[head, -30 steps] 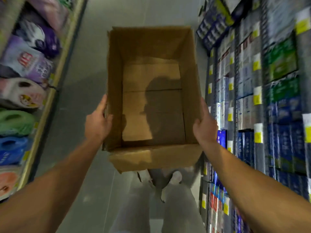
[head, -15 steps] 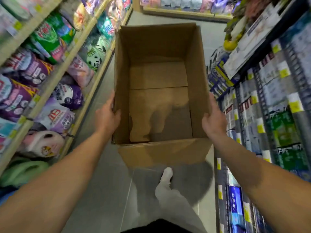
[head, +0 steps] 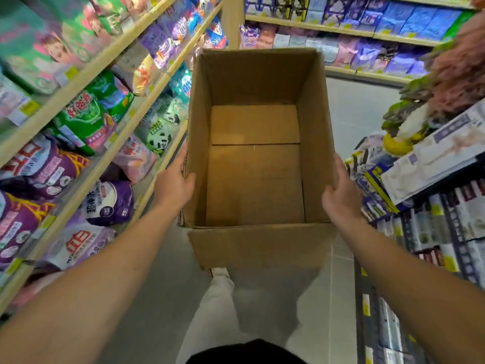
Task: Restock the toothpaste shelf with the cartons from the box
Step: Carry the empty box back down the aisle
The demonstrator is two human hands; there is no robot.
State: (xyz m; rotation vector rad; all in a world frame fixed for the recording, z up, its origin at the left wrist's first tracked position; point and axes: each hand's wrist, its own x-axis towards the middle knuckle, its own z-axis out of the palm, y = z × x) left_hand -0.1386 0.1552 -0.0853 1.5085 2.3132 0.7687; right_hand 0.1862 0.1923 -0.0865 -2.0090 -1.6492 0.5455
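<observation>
- Both hands grip an open cardboard box [head: 256,164] held out in front of the body above the aisle floor [head: 351,106].
- Left hand [head: 173,183] presses flat against the box's left wall, thumb hooked over the rim and into the inside.
- Right hand [head: 341,195] clasps the right wall the same way, fingers on the outside, thumb at the rim.
- Inside the box only the bare bottom flaps show; the near flap [head: 259,245] hangs down toward the body.
- Wooden shelves [head: 86,69] on the left carry soft packs in green, purple and pink.
- Dark shelving [head: 456,248] on the right holds rows of upright cartons [head: 469,214] with yellow price tags.
- More packs fill the shelves [head: 341,32] across the far end of the aisle.
- One pale trouser leg [head: 217,306] and a shoe show under the box.
</observation>
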